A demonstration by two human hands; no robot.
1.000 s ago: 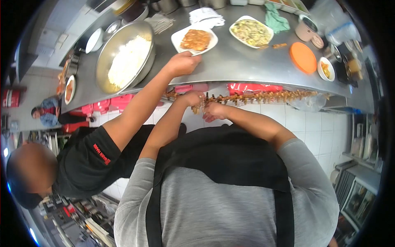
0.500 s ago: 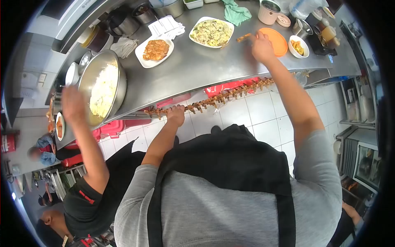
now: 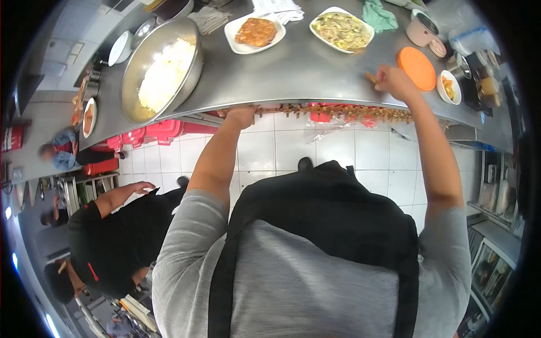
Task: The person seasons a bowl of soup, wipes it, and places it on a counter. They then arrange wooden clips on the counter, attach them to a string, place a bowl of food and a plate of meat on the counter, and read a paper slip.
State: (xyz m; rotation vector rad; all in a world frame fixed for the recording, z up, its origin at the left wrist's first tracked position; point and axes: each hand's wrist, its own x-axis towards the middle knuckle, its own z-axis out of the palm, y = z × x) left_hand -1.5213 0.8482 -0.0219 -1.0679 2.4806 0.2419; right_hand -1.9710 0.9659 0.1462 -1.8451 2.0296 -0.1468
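My left hand point(image 3: 241, 117) is closed around the rail below the counter's front edge, beside a long row of wooden clothespins point(image 3: 349, 112). Its fingertips are partly hidden. Over the counter, my right hand point(image 3: 396, 83) pinches a small brown piece point(image 3: 372, 78) that looks like a wooden clothespin. Just right of that hand lies an orange round lid point(image 3: 417, 69). Beyond it is a small white bowl point(image 3: 449, 87) with yellow pieces. A square dish of green and yellow food point(image 3: 342, 31) stands farther back.
A large steel bowl point(image 3: 196, 63) of white shredded food stands at left. Near it is a plate with a browned slab point(image 3: 255, 31). Red bins point(image 3: 165, 129) sit under the counter point(image 3: 293, 73). A co-worker in black point(image 3: 110, 245) is at my left.
The view has shifted, so the counter sits higher and farther right. My hands keep their holds. The co-worker's arm has withdrawn from the steel bowl and is now lower, near their body.
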